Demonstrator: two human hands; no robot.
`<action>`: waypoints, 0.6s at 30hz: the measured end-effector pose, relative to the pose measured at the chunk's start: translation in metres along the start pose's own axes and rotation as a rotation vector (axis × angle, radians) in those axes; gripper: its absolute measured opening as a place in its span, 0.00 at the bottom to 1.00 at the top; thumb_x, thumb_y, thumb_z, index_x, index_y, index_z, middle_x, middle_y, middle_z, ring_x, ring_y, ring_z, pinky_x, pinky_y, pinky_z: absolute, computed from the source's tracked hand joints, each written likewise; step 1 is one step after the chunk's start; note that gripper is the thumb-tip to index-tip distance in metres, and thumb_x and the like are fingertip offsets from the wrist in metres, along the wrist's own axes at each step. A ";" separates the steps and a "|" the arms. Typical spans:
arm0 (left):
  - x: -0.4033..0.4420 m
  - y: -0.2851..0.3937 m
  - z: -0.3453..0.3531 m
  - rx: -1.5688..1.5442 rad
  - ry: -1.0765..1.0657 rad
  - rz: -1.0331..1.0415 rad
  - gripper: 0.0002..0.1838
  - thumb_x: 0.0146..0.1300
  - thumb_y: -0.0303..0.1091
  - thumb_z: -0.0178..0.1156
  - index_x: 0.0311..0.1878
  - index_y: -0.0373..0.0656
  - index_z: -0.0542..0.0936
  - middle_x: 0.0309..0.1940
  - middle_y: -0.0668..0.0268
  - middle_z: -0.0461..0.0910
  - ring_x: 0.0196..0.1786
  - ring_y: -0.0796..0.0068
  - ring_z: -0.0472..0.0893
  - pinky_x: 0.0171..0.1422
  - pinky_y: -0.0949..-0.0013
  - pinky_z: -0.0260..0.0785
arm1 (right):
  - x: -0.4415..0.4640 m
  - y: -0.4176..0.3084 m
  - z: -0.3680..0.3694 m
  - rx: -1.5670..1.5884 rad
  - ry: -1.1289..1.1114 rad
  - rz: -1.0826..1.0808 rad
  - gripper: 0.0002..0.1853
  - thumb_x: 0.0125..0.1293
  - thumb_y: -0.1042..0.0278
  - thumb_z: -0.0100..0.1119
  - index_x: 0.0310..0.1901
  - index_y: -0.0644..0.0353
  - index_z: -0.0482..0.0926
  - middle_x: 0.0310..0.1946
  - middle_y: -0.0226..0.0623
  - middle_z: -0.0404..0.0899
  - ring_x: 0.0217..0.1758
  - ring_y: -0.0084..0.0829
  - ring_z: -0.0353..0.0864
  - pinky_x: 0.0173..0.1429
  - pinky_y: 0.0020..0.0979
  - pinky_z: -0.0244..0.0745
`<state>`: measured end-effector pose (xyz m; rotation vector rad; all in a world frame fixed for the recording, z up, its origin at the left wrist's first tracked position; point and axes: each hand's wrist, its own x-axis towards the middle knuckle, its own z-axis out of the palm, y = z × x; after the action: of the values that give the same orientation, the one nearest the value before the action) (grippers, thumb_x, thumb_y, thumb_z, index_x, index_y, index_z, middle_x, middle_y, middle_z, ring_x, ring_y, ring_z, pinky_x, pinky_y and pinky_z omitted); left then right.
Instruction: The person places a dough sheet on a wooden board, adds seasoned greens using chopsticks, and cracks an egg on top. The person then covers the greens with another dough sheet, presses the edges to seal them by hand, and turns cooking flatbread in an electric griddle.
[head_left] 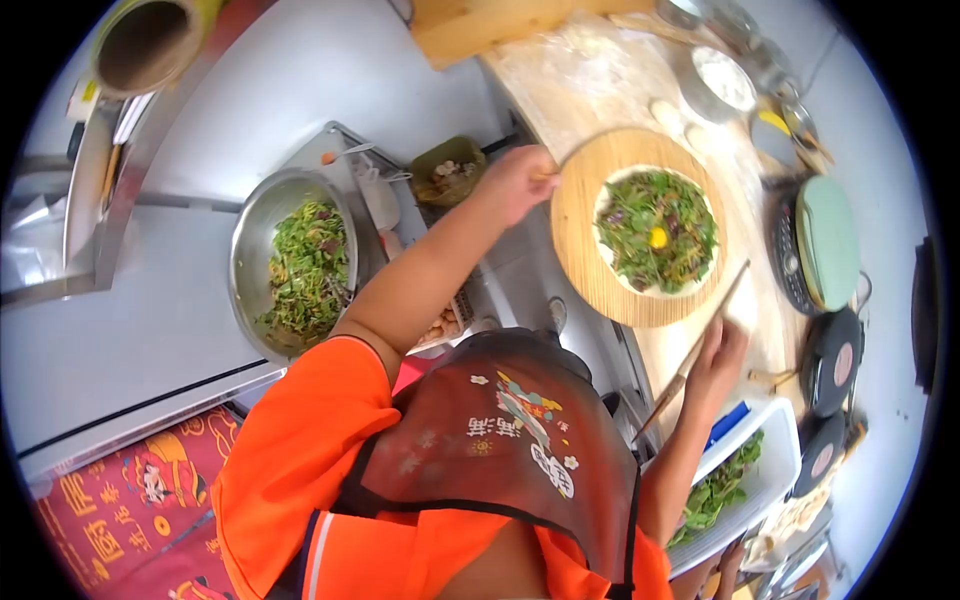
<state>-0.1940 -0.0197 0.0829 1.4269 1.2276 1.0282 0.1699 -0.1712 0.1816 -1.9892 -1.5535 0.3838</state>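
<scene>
A round wooden board (pixel 572 275) lies on the worktop and bears a pale dough disc (pixel 606 240). Chopped green leaves (pixel 640 215) with purple bits cover the dough, and a yellow egg yolk (pixel 658 237) sits near their middle. My left hand (pixel 518 185) is closed at the board's left edge; a small tan piece shows at its fingertips, too small to name. Beside the board's lower right, my right hand (pixel 720 352) is closed around a long thin wooden stick (pixel 668 398), which slants up past the board. Something white (pixel 740 303) lies by its fingers.
A steel bowl (pixel 240 262) of chopped greens stands left, near a small bin (pixel 447 165) of scraps. To the right are a white tub (pixel 785 440) with leaves, a green-lidded round pan (pixel 828 243), black griddles (pixel 832 360) and a flour bowl (pixel 722 80). Another person's hand shows at bottom right.
</scene>
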 end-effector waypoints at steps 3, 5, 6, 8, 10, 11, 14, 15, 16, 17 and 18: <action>0.003 -0.057 -0.081 -0.724 0.456 -0.657 0.13 0.60 0.29 0.69 0.30 0.40 0.71 0.25 0.68 0.69 0.29 0.74 0.75 0.32 0.73 0.73 | -0.072 0.070 0.004 -0.262 -0.107 0.198 0.16 0.74 0.62 0.53 0.50 0.69 0.75 0.45 0.55 0.75 0.46 0.50 0.77 0.52 0.44 0.74; 0.002 -0.081 -0.108 -0.369 0.607 -0.542 0.12 0.64 0.35 0.63 0.31 0.41 0.72 0.32 0.61 0.76 0.32 0.64 0.78 0.37 0.65 0.75 | -0.108 0.093 0.014 -0.450 -0.050 0.232 0.19 0.74 0.60 0.53 0.55 0.67 0.74 0.45 0.57 0.74 0.44 0.51 0.77 0.51 0.45 0.73; 0.001 -0.140 -0.139 0.250 0.332 -0.319 0.09 0.60 0.34 0.64 0.37 0.41 0.76 0.34 0.58 0.78 0.36 0.58 0.79 0.40 0.60 0.77 | -0.123 0.103 0.019 -0.555 -0.017 0.267 0.20 0.73 0.59 0.53 0.58 0.66 0.74 0.45 0.58 0.74 0.44 0.51 0.77 0.51 0.46 0.73; 0.003 -0.225 -0.193 1.051 0.105 -0.007 0.17 0.55 0.36 0.66 0.47 0.43 0.79 0.43 0.58 0.80 0.43 0.52 0.81 0.48 0.55 0.77 | -0.123 0.081 0.013 -0.514 -0.231 0.427 0.26 0.68 0.51 0.60 0.50 0.72 0.75 0.45 0.61 0.75 0.51 0.57 0.76 0.55 0.51 0.72; 0.013 -0.223 -0.198 0.950 -0.034 -0.103 0.20 0.56 0.39 0.64 0.52 0.44 0.79 0.49 0.59 0.81 0.48 0.52 0.81 0.54 0.54 0.76 | -0.117 0.072 0.010 -0.580 -0.422 0.471 0.22 0.67 0.51 0.60 0.44 0.67 0.80 0.37 0.56 0.79 0.50 0.58 0.77 0.52 0.52 0.73; 0.013 -0.188 -0.168 0.314 0.114 -0.414 0.19 0.60 0.38 0.62 0.53 0.41 0.77 0.50 0.58 0.80 0.50 0.54 0.80 0.55 0.54 0.76 | -0.130 0.091 0.024 -0.606 -0.237 0.372 0.22 0.66 0.51 0.61 0.43 0.68 0.79 0.39 0.57 0.78 0.48 0.58 0.78 0.50 0.51 0.74; -0.001 -0.103 -0.086 -0.521 0.538 -0.685 0.18 0.68 0.38 0.57 0.56 0.37 0.74 0.51 0.55 0.78 0.55 0.58 0.79 0.58 0.56 0.74 | -0.128 0.111 0.034 -0.511 -0.134 0.491 0.20 0.62 0.58 0.65 0.43 0.69 0.74 0.39 0.56 0.78 0.46 0.55 0.81 0.51 0.49 0.76; 0.005 -0.106 -0.079 -0.503 0.507 -0.631 0.19 0.68 0.38 0.57 0.56 0.36 0.74 0.52 0.56 0.78 0.55 0.59 0.78 0.59 0.56 0.73 | -0.132 0.112 0.036 -0.525 -0.122 0.488 0.19 0.63 0.58 0.64 0.42 0.68 0.74 0.36 0.53 0.79 0.42 0.52 0.83 0.49 0.47 0.78; 0.002 -0.102 -0.078 -0.480 0.508 -0.571 0.20 0.69 0.39 0.56 0.57 0.35 0.73 0.53 0.56 0.77 0.56 0.60 0.78 0.59 0.57 0.72 | -0.129 0.105 0.030 -0.318 -0.119 0.631 0.19 0.65 0.58 0.62 0.42 0.69 0.74 0.32 0.50 0.78 0.39 0.48 0.82 0.46 0.44 0.78; -0.002 -0.093 -0.068 -0.418 0.506 -0.560 0.21 0.69 0.39 0.57 0.59 0.35 0.72 0.54 0.57 0.77 0.56 0.61 0.77 0.60 0.58 0.71 | -0.124 0.097 0.022 -0.101 -0.117 0.764 0.18 0.67 0.58 0.60 0.43 0.69 0.74 0.29 0.47 0.77 0.35 0.44 0.82 0.44 0.42 0.78; -0.008 -0.088 -0.051 -0.358 0.506 -0.553 0.22 0.69 0.39 0.57 0.61 0.35 0.71 0.54 0.58 0.76 0.57 0.62 0.76 0.61 0.59 0.69 | -0.123 0.091 0.016 0.115 -0.117 0.888 0.18 0.69 0.58 0.58 0.43 0.70 0.74 0.25 0.44 0.77 0.32 0.40 0.82 0.41 0.40 0.77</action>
<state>-0.2614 -0.0175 0.0064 0.5089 1.5798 1.1652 0.1981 -0.2984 0.0991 -2.4958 -0.5909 0.9147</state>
